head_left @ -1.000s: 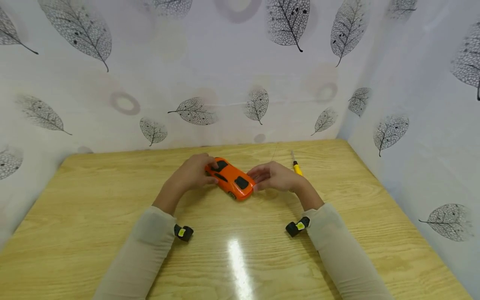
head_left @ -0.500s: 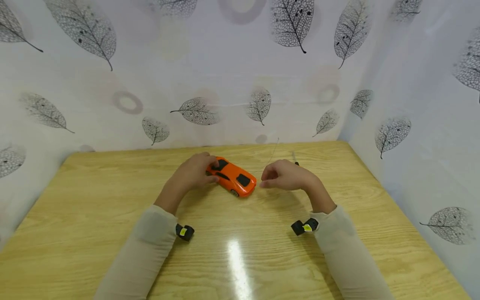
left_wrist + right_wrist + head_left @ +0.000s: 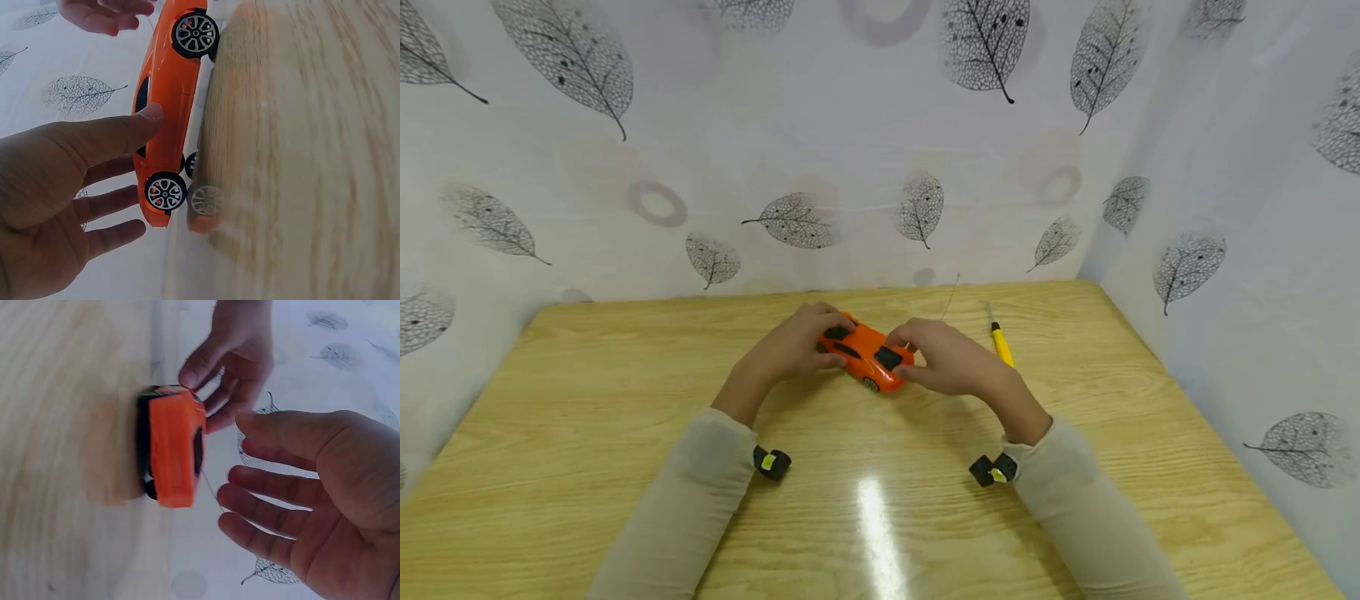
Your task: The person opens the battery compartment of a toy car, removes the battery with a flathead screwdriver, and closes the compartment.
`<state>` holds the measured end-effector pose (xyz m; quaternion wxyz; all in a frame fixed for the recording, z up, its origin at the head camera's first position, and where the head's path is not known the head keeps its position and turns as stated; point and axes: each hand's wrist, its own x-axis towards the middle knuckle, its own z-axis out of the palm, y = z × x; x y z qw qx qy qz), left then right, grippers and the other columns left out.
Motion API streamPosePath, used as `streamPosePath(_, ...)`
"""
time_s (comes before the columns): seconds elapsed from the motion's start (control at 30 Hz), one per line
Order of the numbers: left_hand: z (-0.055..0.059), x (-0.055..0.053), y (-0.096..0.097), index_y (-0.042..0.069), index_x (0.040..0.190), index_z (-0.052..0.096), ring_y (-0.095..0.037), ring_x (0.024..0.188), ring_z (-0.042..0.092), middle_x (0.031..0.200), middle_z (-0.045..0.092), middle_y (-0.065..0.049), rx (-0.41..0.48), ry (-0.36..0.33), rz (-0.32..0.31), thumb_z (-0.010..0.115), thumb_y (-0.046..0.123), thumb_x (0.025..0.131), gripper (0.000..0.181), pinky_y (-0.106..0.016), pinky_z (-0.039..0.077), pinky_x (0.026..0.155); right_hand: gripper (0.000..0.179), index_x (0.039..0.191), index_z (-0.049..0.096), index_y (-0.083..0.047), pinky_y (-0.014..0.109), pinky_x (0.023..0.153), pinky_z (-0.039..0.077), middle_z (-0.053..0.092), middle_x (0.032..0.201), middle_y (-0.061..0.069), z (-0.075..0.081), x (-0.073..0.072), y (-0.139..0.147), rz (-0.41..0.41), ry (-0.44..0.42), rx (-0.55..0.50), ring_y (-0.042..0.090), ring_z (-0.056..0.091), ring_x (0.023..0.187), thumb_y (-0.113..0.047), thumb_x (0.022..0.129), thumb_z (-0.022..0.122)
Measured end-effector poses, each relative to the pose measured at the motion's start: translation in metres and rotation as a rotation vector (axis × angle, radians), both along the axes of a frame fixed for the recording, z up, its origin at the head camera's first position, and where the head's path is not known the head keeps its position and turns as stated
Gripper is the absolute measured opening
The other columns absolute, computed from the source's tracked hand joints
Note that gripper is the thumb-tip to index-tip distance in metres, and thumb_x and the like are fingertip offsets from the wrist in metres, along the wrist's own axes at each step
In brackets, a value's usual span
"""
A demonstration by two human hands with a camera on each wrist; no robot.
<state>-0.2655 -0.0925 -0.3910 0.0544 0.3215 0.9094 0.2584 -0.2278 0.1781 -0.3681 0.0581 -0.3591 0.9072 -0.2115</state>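
An orange toy car (image 3: 868, 346) with dark windows and spoked wheels sits slantwise on the wooden table. My left hand (image 3: 793, 342) grips its far-left end; in the left wrist view the thumb (image 3: 147, 122) lies along the car's side and the fingers reach over its other side. My right hand (image 3: 951, 358) hovers at the car's near-right end, overlapping it in the head view. The right wrist view shows the right fingers (image 3: 262, 528) spread and loosely bent, apart from the car and holding nothing.
A screwdriver with a yellow handle (image 3: 1002, 346) lies right of the right hand. Behind that hand a thin wire (image 3: 951, 296) stands near the table's back edge. Leaf-printed sheets (image 3: 850, 125) rise behind and beside the wooden table (image 3: 625, 400).
My right hand drew back rightward from the car's end with fingers curled, then came left over it again, opening. The screwdriver handle, briefly covered, shows again. My left hand stayed on the car.
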Motion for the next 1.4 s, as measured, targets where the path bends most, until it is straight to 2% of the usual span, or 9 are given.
streamPosePath(0.13, 0.0, -0.001, 0.0, 0.009, 0.134, 0.066, -0.035, 0.132, 0.049, 0.14, 0.056, -0.015, 0.01, -0.005, -0.02, 0.083, 0.021, 0.089, 0.049, -0.05, 0.043, 0.113, 0.039, 0.131, 0.065, -0.007, 0.037, 0.093, 0.055, 0.063, 0.124, 0.008, -0.007, 0.002, -0.01, 0.004, 0.05, 0.042, 0.022, 0.059, 0.109, -0.021, 0.096, 0.075)
streamPosePath(0.4, 0.0, -0.001, 0.001, 0.009, 0.134, 0.066, -0.034, 0.129, 0.052, 0.137, 0.059, -0.015, 0.002, -0.002, -0.011, 0.079, 0.019, 0.092, 0.045, -0.049, 0.046, 0.111, 0.058, 0.137, 0.06, -0.011, 0.039, 0.092, 0.053, 0.059, 0.13, 0.011, -0.02, 0.001, -0.019, 0.019, 0.153, 0.103, 0.027, 0.055, 0.113, -0.033, 0.089, 0.082)
streamPosePath(0.53, 0.0, -0.001, 0.001, 0.009, 0.134, 0.065, -0.035, 0.129, 0.052, 0.137, 0.059, -0.015, 0.001, 0.001, -0.005, 0.078, 0.02, 0.093, 0.044, -0.05, 0.047, 0.11, 0.057, 0.138, 0.06, -0.012, 0.041, 0.095, 0.052, 0.058, 0.131, 0.01, -0.022, 0.002, -0.02, 0.022, 0.195, 0.145, 0.029, 0.054, 0.116, -0.031, 0.089, 0.082)
streamPosePath(0.83, 0.005, 0.002, 0.004, 0.01, 0.135, 0.067, -0.033, 0.113, 0.058, 0.125, 0.063, -0.015, -0.063, 0.03, 0.014, 0.076, 0.02, 0.095, 0.042, -0.047, 0.052, 0.1, 0.052, 0.132, 0.064, -0.013, 0.043, 0.097, 0.053, 0.06, 0.132, 0.01, -0.017, 0.002, -0.015, 0.017, 0.207, 0.135, 0.031, 0.055, 0.114, -0.011, 0.084, 0.086)
streamPosePath(0.97, 0.007, 0.002, 0.006, 0.011, 0.135, 0.068, -0.031, 0.11, 0.059, 0.124, 0.063, -0.014, -0.094, 0.011, 0.017, 0.076, 0.019, 0.095, 0.043, -0.045, 0.052, 0.099, 0.051, 0.132, 0.065, -0.012, 0.044, 0.101, 0.052, 0.06, 0.133, 0.011, -0.016, -0.002, -0.009, 0.006, 0.188, 0.15, 0.032, 0.056, 0.116, -0.006, 0.085, 0.083)
streamPosePath(1.23, 0.013, 0.005, 0.007, 0.012, 0.139, 0.066, -0.03, 0.11, 0.059, 0.126, 0.063, -0.014, -0.121, -0.041, 0.002, 0.078, 0.018, 0.093, 0.047, -0.043, 0.053, 0.098, 0.051, 0.135, 0.063, -0.014, 0.045, 0.101, 0.052, 0.059, 0.134, 0.01, -0.017, -0.009, 0.0, -0.046, 0.135, 0.162, 0.032, 0.054, 0.118, -0.002, 0.087, 0.077)
streamPosePath(1.4, 0.014, 0.005, 0.004, 0.011, 0.136, 0.067, -0.034, 0.118, 0.057, 0.13, 0.061, -0.015, -0.107, -0.056, 0.013, 0.08, 0.017, 0.091, 0.047, -0.047, 0.051, 0.104, 0.049, 0.135, 0.064, -0.012, 0.046, 0.102, 0.052, 0.059, 0.134, 0.011, -0.016, -0.01, 0.002, -0.05, 0.111, 0.141, 0.032, 0.054, 0.121, -0.005, 0.089, 0.078)
